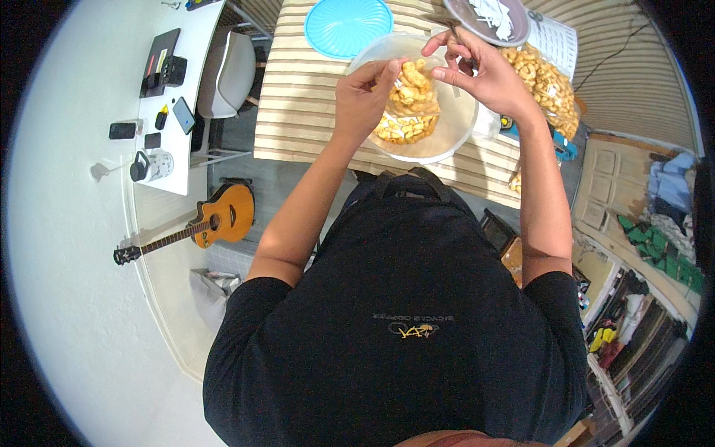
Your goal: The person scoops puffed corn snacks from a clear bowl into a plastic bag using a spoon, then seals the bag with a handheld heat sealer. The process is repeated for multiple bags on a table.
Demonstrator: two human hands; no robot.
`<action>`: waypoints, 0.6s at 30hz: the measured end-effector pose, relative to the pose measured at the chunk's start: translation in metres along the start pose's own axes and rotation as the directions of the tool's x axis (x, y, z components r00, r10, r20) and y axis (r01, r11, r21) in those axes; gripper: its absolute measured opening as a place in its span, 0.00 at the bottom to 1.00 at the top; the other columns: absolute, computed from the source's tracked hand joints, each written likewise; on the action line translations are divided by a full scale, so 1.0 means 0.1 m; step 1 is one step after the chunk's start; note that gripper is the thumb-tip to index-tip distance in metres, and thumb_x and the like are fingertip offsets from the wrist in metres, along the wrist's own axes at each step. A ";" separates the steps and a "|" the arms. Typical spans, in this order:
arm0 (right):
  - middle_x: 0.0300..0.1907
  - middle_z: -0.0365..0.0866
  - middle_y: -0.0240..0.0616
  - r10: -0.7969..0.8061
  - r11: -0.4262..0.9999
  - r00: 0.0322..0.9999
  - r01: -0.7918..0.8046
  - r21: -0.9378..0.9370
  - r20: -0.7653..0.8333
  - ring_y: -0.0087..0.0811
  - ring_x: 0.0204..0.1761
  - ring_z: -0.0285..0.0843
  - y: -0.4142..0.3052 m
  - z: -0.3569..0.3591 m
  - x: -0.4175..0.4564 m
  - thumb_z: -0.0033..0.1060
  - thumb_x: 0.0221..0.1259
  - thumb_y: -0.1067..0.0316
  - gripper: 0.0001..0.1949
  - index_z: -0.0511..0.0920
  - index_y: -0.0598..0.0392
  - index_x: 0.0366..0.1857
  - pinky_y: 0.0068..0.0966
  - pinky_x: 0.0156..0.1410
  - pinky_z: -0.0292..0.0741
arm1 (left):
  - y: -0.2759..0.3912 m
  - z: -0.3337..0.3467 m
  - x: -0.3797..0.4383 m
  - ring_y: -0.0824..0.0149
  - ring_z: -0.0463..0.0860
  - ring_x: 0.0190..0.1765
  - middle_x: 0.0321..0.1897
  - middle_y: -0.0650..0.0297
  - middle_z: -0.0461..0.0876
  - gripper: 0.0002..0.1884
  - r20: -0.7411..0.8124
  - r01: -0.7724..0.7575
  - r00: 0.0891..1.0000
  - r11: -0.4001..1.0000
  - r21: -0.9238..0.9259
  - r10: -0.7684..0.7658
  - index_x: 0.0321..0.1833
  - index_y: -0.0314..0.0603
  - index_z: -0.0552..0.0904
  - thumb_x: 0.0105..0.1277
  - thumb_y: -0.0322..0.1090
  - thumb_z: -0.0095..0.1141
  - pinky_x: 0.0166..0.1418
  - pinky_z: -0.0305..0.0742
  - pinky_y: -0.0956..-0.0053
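Observation:
My left hand [366, 98] pinches the upper edge of a small clear plastic bag of curved, golden puffed snacks [412, 95]. The bag hangs over a large translucent round tub [461, 131], with more of the same snacks [405, 131] beneath it. My right hand [477, 70] is beside the bag's top, thumb and forefinger apart, its other fingers curled. A slim dark shape shows by those curled fingers, but whether they hold it is unclear.
A blue round lid [349, 25] lies behind the tub on the striped cloth [301, 112]. At the back right are a bowl of white paper pieces [516, 25], a printed sheet [553, 42] and a large bag of snacks [544, 84]. A guitar [232, 215] stands left, near a white desk [181, 148].

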State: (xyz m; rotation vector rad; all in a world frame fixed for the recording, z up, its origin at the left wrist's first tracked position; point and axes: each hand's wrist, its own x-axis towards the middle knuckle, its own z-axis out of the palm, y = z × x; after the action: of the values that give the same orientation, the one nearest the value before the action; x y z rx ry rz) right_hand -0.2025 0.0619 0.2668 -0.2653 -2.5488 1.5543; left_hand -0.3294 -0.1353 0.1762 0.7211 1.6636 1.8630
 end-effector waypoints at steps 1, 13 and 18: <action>0.42 0.75 0.19 -0.020 1.000 1.000 0.020 -0.007 -0.012 0.19 0.40 0.61 -0.01 0.01 0.00 0.80 0.73 0.62 0.15 0.80 0.53 0.51 0.20 0.49 0.69 | 0.00 0.00 0.00 0.77 0.88 0.47 0.47 0.63 0.95 0.17 0.002 -0.007 1.000 1.000 -0.010 0.007 0.60 0.36 0.94 0.85 0.43 0.65 0.54 0.84 0.77; 0.39 0.83 0.31 -0.129 0.936 0.991 0.128 -0.328 0.018 0.27 0.40 0.65 -0.06 -0.08 0.01 0.81 0.71 0.62 0.26 0.61 0.53 0.35 0.28 0.50 0.74 | 0.00 -0.04 -0.01 0.79 0.86 0.46 0.45 0.65 0.95 0.16 0.042 0.019 0.999 1.000 -0.021 -0.019 0.57 0.34 0.94 0.85 0.41 0.65 0.51 0.82 0.79; 0.36 0.82 0.31 -0.021 0.953 0.999 0.006 -0.303 -0.047 0.26 0.42 0.71 -0.06 -0.05 0.01 0.79 0.74 0.62 0.26 0.61 0.53 0.34 0.28 0.51 0.76 | 0.01 -0.06 -0.02 0.79 0.85 0.44 0.42 0.66 0.95 0.20 0.050 0.041 0.998 0.999 0.029 -0.042 0.58 0.34 0.94 0.86 0.47 0.63 0.49 0.82 0.78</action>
State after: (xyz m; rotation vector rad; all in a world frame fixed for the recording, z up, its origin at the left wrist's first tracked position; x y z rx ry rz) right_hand -0.2028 0.0642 0.2742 -0.3149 -2.7356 1.1303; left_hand -0.3322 -0.1413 0.1767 0.7331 1.6637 1.7818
